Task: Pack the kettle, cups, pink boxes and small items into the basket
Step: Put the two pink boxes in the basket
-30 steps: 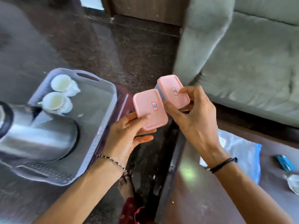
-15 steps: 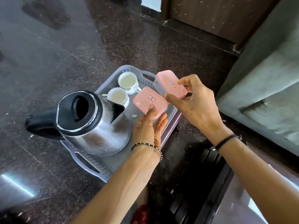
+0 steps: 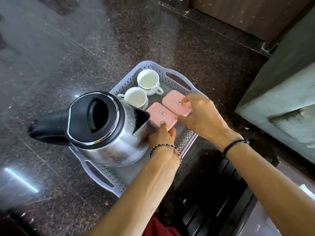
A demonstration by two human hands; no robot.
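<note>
Both hands (image 3: 162, 135) (image 3: 202, 116) grip smooth pink boxes (image 3: 161, 116) (image 3: 176, 103); perforated basket (image 3: 170, 74) beneath.

Pink boxes (image 3: 161, 115), white cups (image 3: 148, 81), silver-and-black kettle (image 3: 102, 126), perforated lavender-grey basket (image 3: 172, 73), speckled dark floor (image 3: 85, 48).

It looked like a living room in a home. A grey sofa (image 3: 279, 86) stood on a dark shiny stone floor (image 3: 51, 57), near a wooden door (image 3: 252, 12). A kettle (image 3: 102, 126) and cups (image 3: 143, 89) sat in a basket (image 3: 177, 77) on the floor.
</note>
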